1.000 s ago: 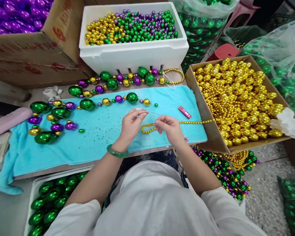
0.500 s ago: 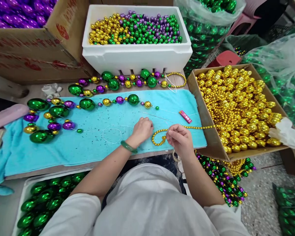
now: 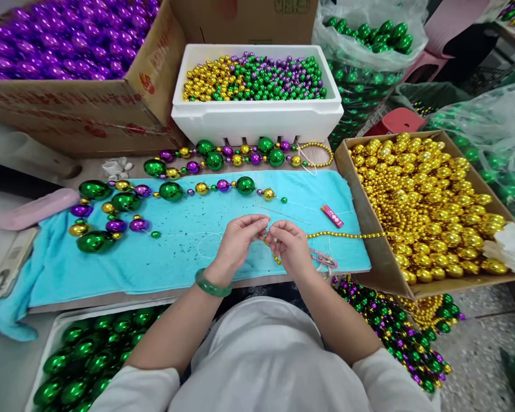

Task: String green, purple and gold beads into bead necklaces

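My left hand [image 3: 240, 240], with a green bangle [image 3: 213, 282] at its wrist, pinches near the end of the small gold bead strand [image 3: 345, 234]. Close against it, my right hand [image 3: 288, 243] has its fingers pinched on the same strand, which runs right into the carton of gold beads. Fingers hide most of the part between the hands. Both are over the turquoise towel [image 3: 189, 263]. Left and behind lies a strand of large green, purple and gold beads [image 3: 170, 191], with a needle [image 3: 283, 214] and thread near its right end.
A white foam box [image 3: 257, 117] of small beads stands behind, beside a carton [image 3: 68, 114] of purple beads. On the right is the gold-bead carton [image 3: 371, 229]. A pink packet [image 3: 332, 216] and pink-handled scissors [image 3: 325, 260] lie on the towel's right part.
My left hand has lifted off the towel and come up against my right hand at the gold strand. The scissors now show beside my right wrist. The camera view has shifted.
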The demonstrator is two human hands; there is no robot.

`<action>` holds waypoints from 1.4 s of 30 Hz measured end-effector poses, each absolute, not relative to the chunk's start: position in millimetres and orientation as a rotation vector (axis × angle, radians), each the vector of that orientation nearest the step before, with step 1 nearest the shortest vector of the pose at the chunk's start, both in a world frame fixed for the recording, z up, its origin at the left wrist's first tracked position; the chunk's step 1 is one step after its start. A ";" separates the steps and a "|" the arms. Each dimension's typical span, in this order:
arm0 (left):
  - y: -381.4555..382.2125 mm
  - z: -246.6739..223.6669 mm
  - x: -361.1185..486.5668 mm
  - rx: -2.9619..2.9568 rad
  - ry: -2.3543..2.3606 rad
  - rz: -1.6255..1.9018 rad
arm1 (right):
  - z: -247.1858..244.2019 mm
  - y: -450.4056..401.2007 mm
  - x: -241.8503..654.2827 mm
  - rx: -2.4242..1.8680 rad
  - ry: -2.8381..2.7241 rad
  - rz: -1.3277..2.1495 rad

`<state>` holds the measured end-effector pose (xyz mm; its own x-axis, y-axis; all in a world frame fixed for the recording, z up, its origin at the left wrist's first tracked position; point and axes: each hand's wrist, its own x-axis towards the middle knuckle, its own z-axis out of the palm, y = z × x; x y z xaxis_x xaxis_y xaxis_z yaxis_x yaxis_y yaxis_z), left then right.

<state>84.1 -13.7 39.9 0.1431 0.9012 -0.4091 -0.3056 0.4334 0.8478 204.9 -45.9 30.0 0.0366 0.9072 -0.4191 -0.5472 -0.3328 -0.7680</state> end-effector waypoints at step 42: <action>-1.8 46.8 61.1 1.078 0.998 0.563 | 40.8 -22.9 248.1 -1.037 -1.603 1.216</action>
